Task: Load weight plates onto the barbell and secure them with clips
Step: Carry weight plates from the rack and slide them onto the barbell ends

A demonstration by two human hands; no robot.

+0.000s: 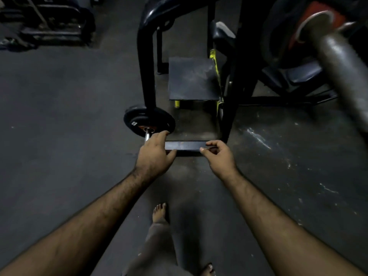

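My left hand (154, 154) is draped over the near end of the barbell sleeve (147, 135), its fingers (161, 134) loosely curled on it, though I cannot tell how firmly they wrap. The sleeve's long axis runs from that hand away and slightly left into the weight plate (148, 120) already seated on it, just beyond my fingertips. My right hand (217, 156) sits level with it to the right, pinching something thin and metallic (211, 148), probably the clip (211, 148). It must travel left to the sleeve end, which the left hand covers.
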